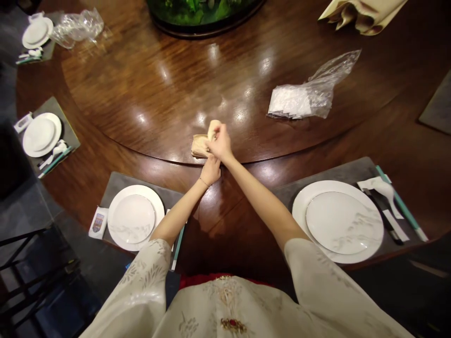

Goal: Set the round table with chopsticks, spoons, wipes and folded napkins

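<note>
At the near edge of the raised round table top, my two hands work close together over a tan paper bundle (200, 146). My right hand (221, 144) is closed, its fingers pinching a folded tan paper piece (213, 127) that sticks up beside the bundle. Just below it, my left hand (211, 170) is curled against the bundle's lower right edge and seems to grip it; the right hand partly covers its fingers. Whether the folded piece is joined to the bundle is hidden.
A clear plastic bag with white packets (299, 101) lies to the right. Place settings with white plates (131, 218) and grey mats line the near rim. A green planted centrepiece (204, 14), crumpled plastic (79, 28) and a tan paper bag (366, 14) stand farther back.
</note>
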{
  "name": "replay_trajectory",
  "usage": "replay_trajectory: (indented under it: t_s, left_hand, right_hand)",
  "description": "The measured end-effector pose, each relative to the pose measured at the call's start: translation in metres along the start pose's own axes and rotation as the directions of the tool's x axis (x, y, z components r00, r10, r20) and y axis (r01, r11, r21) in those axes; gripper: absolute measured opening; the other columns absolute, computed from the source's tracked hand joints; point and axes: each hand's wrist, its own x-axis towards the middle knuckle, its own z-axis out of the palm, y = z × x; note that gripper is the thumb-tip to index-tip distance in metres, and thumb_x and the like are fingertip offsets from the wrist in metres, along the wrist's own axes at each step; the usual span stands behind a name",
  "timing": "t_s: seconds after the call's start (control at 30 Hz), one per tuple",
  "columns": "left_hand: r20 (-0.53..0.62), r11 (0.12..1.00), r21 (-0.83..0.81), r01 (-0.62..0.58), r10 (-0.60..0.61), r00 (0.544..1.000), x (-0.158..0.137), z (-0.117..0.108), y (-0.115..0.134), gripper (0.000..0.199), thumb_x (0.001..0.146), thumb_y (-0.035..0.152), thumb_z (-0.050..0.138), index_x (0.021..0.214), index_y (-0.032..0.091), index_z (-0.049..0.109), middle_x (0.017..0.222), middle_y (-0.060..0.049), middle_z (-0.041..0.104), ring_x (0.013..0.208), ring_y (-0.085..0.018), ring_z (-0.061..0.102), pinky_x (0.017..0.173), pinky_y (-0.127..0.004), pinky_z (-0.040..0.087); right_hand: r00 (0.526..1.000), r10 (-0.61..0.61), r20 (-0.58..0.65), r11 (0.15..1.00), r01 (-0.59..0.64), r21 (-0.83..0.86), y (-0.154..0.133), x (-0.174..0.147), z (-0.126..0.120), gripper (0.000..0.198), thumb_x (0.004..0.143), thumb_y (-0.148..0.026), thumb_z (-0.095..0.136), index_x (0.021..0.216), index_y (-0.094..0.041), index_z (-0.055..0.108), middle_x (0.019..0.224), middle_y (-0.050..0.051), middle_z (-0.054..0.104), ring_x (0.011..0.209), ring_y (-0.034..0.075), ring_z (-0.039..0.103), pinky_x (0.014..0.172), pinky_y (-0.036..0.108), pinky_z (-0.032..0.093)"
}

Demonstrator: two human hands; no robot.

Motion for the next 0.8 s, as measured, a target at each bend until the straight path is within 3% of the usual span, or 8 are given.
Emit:
replay_trajectory:
  t_s: [0.13,0.27,0.37,0.43,0.53,0.63,0.73,0.8]
  left_hand:
    - [0.043,0.991,-0.096,0.097,-0.094,0.995,-0.003,-0.005,-0.001,0.042,0.077,0.012,0.044,0.116,0.001,0.057,0.122,-0.023,0.056,0.121,-0.032,0.047,0.107,-0.042,0.032]
    - [-0.045,0.972,-0.072,0.222,-0.225,0.973,-0.017,-0.032,-0.007,0.028,0.082,0.017,0.043,0.100,0.012,0.065,0.101,-0.016,0.065,0.102,-0.028,0.059,0.093,-0.041,0.044]
    - [-0.331,0.909,-0.065,0.411,-0.408,0.851,-0.018,-0.056,-0.019,0.032,0.086,0.025,0.044,0.111,0.013,0.059,0.113,-0.016,0.060,0.110,-0.028,0.054,0.096,-0.040,0.040]
    - [-0.385,0.853,-0.059,0.518,-0.499,0.777,-0.010,-0.067,-0.029,0.039,0.085,0.033,0.048,0.117,0.010,0.054,0.118,-0.019,0.056,0.113,-0.029,0.051,0.096,-0.039,0.039]
    - [-0.263,0.797,-0.009,0.603,-0.584,0.768,0.007,-0.072,-0.039,0.037,0.088,0.036,0.045,0.110,0.009,0.057,0.110,-0.021,0.059,0.106,-0.030,0.055,0.091,-0.038,0.041]
    - [-0.192,0.776,-0.007,0.631,-0.620,0.761,0.016,-0.069,-0.040,0.033,0.089,0.036,0.044,0.102,0.011,0.060,0.105,-0.021,0.062,0.101,-0.030,0.058,0.086,-0.036,0.042]
    - [-0.143,0.792,-0.130,0.596,-0.610,0.779,0.013,-0.060,-0.035,0.032,0.089,0.038,0.043,0.098,0.013,0.062,0.102,-0.017,0.065,0.100,-0.028,0.060,0.086,-0.034,0.042]
    - [-0.112,0.790,-0.291,0.540,-0.589,0.800,0.007,-0.055,-0.031,0.032,0.089,0.038,0.043,0.096,0.014,0.063,0.101,-0.013,0.067,0.100,-0.025,0.060,0.087,-0.032,0.042]
  right_hand:
    - [0.990,-0.047,0.131,0.999,0.049,-0.016,0.000,0.014,0.056,0.040,0.068,-0.016,0.056,0.106,-0.017,0.043,0.109,0.011,0.052,0.103,0.023,0.051,0.091,0.036,0.042]
    - [0.982,-0.004,0.188,0.999,-0.005,0.049,0.018,0.024,0.075,0.041,0.072,-0.026,0.058,0.109,-0.018,0.041,0.102,0.009,0.056,0.094,0.022,0.056,0.088,0.036,0.044]
    - [0.948,0.020,0.317,0.967,-0.099,0.237,0.026,0.026,0.068,0.036,0.082,-0.032,0.046,0.115,-0.022,0.037,0.082,0.001,0.058,0.072,0.016,0.059,0.077,0.033,0.048]
    - [0.932,0.032,0.360,0.939,-0.152,0.310,0.029,0.024,0.058,0.030,0.084,-0.030,0.039,0.113,-0.023,0.039,0.078,-0.001,0.057,0.066,0.014,0.058,0.072,0.031,0.049]
    - [0.989,0.072,0.131,0.971,-0.100,0.219,0.035,0.019,0.036,0.020,0.081,-0.026,0.040,0.098,-0.020,0.049,0.092,0.005,0.060,0.085,0.016,0.059,0.083,0.031,0.047]
    - [0.978,0.192,-0.082,0.981,-0.188,0.050,0.049,0.011,0.013,0.022,0.076,-0.031,0.051,0.094,-0.018,0.054,0.100,0.010,0.061,0.099,0.021,0.056,0.093,0.035,0.042]
    - [0.934,0.349,0.070,0.923,-0.356,0.145,0.064,-0.002,-0.003,0.040,0.064,-0.034,0.065,0.099,-0.017,0.056,0.099,0.008,0.064,0.095,0.023,0.059,0.090,0.037,0.044]
    - [0.923,0.336,0.187,0.855,-0.382,0.352,0.070,-0.015,-0.011,0.046,0.058,-0.032,0.069,0.100,-0.016,0.057,0.102,0.007,0.065,0.094,0.021,0.060,0.087,0.034,0.047]
